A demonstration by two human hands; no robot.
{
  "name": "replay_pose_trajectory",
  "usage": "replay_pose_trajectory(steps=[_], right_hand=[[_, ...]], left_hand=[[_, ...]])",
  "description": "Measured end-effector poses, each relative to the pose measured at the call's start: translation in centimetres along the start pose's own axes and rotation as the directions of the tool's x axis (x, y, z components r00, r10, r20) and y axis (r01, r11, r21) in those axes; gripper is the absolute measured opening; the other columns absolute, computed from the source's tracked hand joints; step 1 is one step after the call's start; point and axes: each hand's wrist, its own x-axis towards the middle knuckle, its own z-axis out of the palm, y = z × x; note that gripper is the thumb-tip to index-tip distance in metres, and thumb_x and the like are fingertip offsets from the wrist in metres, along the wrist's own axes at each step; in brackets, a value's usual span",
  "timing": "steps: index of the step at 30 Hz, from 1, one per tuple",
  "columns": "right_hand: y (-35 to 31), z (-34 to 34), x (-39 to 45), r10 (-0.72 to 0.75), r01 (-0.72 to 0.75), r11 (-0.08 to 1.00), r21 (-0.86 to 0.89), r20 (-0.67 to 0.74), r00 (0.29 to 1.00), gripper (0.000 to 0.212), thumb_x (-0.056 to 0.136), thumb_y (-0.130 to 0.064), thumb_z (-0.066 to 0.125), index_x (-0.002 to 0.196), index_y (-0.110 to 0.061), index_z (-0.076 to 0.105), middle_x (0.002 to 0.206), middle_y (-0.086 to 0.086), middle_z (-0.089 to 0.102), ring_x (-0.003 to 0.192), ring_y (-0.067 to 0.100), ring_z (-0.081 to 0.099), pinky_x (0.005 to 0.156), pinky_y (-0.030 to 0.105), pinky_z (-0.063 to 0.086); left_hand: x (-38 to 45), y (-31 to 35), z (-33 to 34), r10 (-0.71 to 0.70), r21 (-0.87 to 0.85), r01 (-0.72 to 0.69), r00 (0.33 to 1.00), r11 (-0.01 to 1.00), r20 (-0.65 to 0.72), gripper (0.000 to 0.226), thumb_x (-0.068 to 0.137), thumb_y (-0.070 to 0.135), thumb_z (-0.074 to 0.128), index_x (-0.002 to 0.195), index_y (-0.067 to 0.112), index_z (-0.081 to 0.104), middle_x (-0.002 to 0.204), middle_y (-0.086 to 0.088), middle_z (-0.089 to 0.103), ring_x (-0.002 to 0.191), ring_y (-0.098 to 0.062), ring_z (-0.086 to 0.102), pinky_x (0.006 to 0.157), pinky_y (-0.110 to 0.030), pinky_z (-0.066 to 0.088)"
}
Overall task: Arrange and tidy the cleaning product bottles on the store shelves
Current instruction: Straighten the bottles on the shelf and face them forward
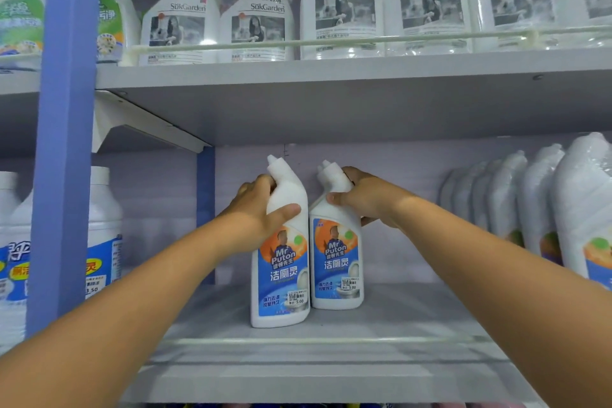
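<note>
Your two forearms reach over the clear front rail (318, 341) of the lower shelf (414, 315); your left hand (261, 208) is closed round the neck of the nearer Mr Puton toilet cleaner bottle (281, 275) and your right hand (367, 197) round the neck of the second bottle (336, 265), each held high, probably for steering. Both bottles stand upright, touching, labels forward, mid-shelf. Farther back, a wrapped row of bottles (530, 195) lines the right, and SukGarden spray bottles (344, 10) fill the upper shelf.

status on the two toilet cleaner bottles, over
Left hand grip on left bottle. Right hand grip on right bottle. Both upright, touching. Shelf ahead clear.
</note>
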Motion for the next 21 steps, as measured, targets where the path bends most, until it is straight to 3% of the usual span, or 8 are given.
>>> replay_pose_trajectory(steps=[4,6,9,15,21], right_hand=[[1.1,0.9,-0.7,0.016,-0.017,0.999,0.034,0.026,1.0,0.059,0.093,-0.026,0.072,0.139,-0.029,0.034,0.116,0.005,0.069,0.094,0.024,0.075,0.08,0.047,0.064],[2.8,2.0,-1.4,0.057,-0.059,0.997,0.057,0.037,0.998,0.058,0.088,-0.023,0.078,0.13,-0.024,0.037,0.111,0.005,0.071,0.09,0.021,0.076,0.075,0.043,0.065],[5.5,2.9,-1.9,0.098,-0.106,0.991,0.086,0.096,0.991,0.045,0.087,-0.025,0.08,0.122,-0.021,0.052,0.109,0.002,0.075,0.091,0.018,0.077,0.078,0.043,0.065],[6.5,2.9,-1.1,0.099,-0.116,0.987,0.111,0.147,0.984,0.034,0.093,-0.03,0.074,0.121,-0.023,0.057,0.108,-0.002,0.077,0.093,0.018,0.077,0.079,0.047,0.064],[7.1,2.8,-1.2,0.091,-0.124,0.974,0.189,0.176,0.98,0.033,0.094,-0.028,0.073,0.123,-0.02,0.061,0.11,0.0,0.078,0.098,0.019,0.076,0.084,0.048,0.063]], left_hand=[[-0.9,-1.1,-0.3,0.065,-0.018,-0.064,0.994,0.998,0.085,0.076,0.085,0.037,0.08,0.145,0.03,0.033,0.136,0.005,0.037,0.121,-0.015,0.051,0.097,-0.038,0.056],[-2.1,-2.5,0.1,0.049,-0.086,-0.038,0.99,0.996,0.134,0.086,0.081,0.029,0.085,0.145,0.041,0.03,0.134,0.01,0.035,0.119,-0.011,0.052,0.089,-0.026,0.056],[-3.4,-4.3,1.0,0.042,-0.146,-0.029,0.996,0.989,0.085,0.086,0.079,0.035,0.086,0.135,0.059,0.027,0.125,0.021,0.041,0.115,-0.006,0.054,0.073,-0.015,0.051],[-3.5,-4.4,2.1,0.012,-0.222,-0.004,0.999,0.975,0.033,0.078,0.082,0.037,0.083,0.133,0.062,0.029,0.122,0.024,0.051,0.097,-0.008,0.066,0.061,-0.017,0.056],[-4.0,-3.7,2.3,-0.021,-0.23,0.029,0.999,0.973,0.037,0.077,0.085,0.032,0.081,0.131,0.057,0.025,0.117,0.023,0.055,0.094,-0.007,0.066,0.058,-0.014,0.055]])
